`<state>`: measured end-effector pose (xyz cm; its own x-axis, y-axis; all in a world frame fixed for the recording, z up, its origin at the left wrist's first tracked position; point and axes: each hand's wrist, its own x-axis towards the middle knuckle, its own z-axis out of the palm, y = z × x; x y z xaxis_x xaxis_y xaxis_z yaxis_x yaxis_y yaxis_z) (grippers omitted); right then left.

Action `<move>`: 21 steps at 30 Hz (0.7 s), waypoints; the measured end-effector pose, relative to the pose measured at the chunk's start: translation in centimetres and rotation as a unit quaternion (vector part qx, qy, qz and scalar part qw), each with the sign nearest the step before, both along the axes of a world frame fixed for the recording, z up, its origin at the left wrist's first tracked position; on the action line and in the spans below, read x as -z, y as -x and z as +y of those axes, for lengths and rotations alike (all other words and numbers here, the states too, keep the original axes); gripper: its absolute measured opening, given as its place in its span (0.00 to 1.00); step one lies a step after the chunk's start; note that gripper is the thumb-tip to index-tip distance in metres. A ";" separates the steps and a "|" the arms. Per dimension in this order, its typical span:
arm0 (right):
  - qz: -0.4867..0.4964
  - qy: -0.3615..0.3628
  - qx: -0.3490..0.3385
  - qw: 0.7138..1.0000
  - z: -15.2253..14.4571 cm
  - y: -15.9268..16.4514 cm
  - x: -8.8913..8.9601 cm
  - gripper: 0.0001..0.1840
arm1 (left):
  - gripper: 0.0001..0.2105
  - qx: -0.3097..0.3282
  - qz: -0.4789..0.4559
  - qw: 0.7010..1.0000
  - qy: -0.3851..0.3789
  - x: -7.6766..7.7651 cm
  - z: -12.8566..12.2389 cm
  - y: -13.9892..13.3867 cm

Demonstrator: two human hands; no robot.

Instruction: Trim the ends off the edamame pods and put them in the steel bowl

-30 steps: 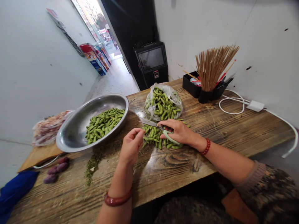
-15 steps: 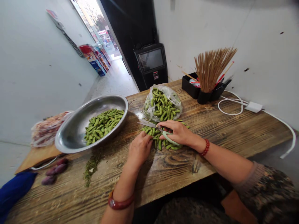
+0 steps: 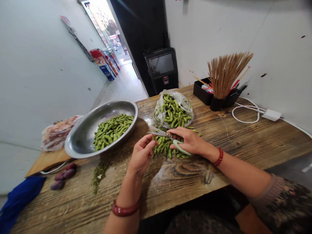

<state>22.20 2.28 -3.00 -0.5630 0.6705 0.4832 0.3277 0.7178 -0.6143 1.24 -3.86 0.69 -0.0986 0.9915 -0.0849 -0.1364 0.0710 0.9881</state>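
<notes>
In the head view, our left hand (image 3: pixel 142 154) pinches a slim green pod (image 3: pixel 154 139) in closed fingers; our right (image 3: pixel 187 139) curls its fingers round green-handled steel scissors (image 3: pixel 162 133), over loose green pods (image 3: pixel 170 152) on the brown wooden counter (image 3: pixel 177 191). At nine o'clock, an oval silver metal basin (image 3: pixel 81 136) holds pods; at twelve, a clear plastic bag (image 3: pixel 159 117) holds more; at two, a black cup (image 3: pixel 216 104) holds thin brown sticks (image 3: pixel 226 76).

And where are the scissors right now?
In the head view's middle, the scissors are in the right hand, above the loose pods, this side of the plastic bag.
</notes>
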 end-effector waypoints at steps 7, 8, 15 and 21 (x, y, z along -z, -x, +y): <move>-0.025 -0.025 -0.025 0.999 -0.1 -0.1 0.1 0.34 | 0.12 -0.026 -0.020 0.999 -0.015 0.6 0.2 0.2; -0.027 -0.027 -0.027 0.999 -0.1 -0.1 0.1 0.35 | 0.12 -0.028 -0.015 0.999 -0.018 0.8 0.3 0.2; -0.030 -0.025 -0.033 0.999 -0.2 0.0 0.2 0.35 | 0.10 -0.018 0.057 0.997 -0.041 1.6 0.4 0.3; -0.037 -0.021 -0.036 0.998 -0.3 -0.1 0.2 0.34 | 0.07 -0.015 0.089 0.994 -0.065 1.3 0.4 0.0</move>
<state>22.28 2.00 -3.19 -0.6443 0.6067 0.4656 0.3177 0.7662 -0.5586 1.29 -3.51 -0.61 -0.1295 0.9895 0.0646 0.0416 -0.0597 0.9973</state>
